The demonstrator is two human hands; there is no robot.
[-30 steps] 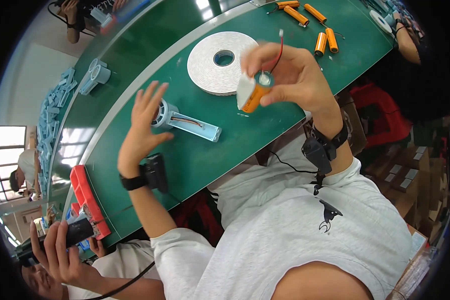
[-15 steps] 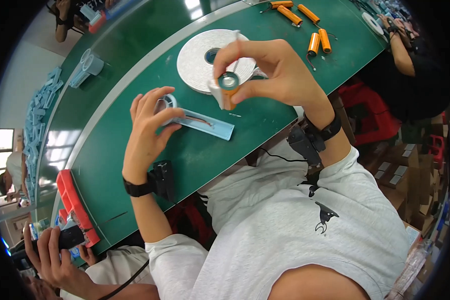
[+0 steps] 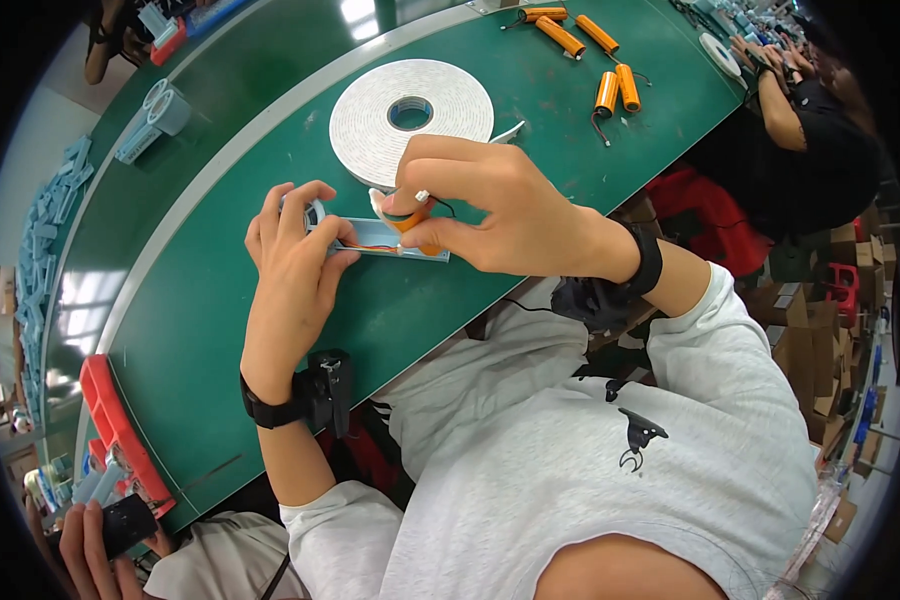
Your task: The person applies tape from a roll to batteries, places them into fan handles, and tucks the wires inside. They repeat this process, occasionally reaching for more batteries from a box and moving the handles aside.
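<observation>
My left hand (image 3: 292,262) is closed around the round end of a light blue plastic housing (image 3: 366,230), which lies tilted over the green table. Thin coloured wires (image 3: 375,247) run along the trough of that housing. Between the thumb and fingers of my right hand (image 3: 505,205) is an orange battery (image 3: 404,224), held just above the housing's open trough. A small white connector (image 3: 423,196) on a dark lead sticks up beside it. A white strip (image 3: 377,202) shows at the battery's left side. My fingers hide part of the battery.
A large roll of white tape (image 3: 355,115) lies beyond my hands, its loose end pointing right. Several orange batteries (image 3: 560,38) with leads lie at the far right. On the left are a red rack (image 3: 120,430), a co-worker's hand (image 3: 85,545) and piled blue parts (image 3: 45,260).
My right hand has lowered the battery leftward and turned it, bringing it over the housing. The housing has tilted in my left hand. The whole view has shifted slightly.
</observation>
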